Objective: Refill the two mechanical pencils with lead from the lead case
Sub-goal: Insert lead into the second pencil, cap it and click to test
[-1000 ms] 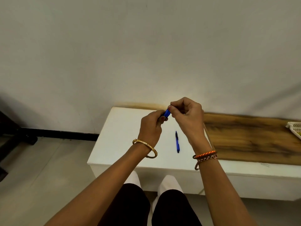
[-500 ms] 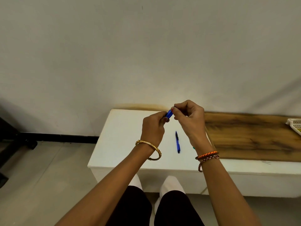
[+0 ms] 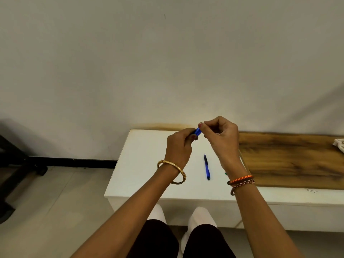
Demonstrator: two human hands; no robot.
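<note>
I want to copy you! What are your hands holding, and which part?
A small blue thing: the left hand grips its lower end, the right hand pinches its top. Pencil or lead case, I cannot tell.

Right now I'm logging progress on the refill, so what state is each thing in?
Blue item: held up above the table, gripped by the left hand; too hidden to tell whether it is a pencil or the case.
Right hand: fingers pinched at the blue item's end.
Blue pencil: lying flat on the white table, untouched.
Basket: at the right edge, mostly out of view.
</note>
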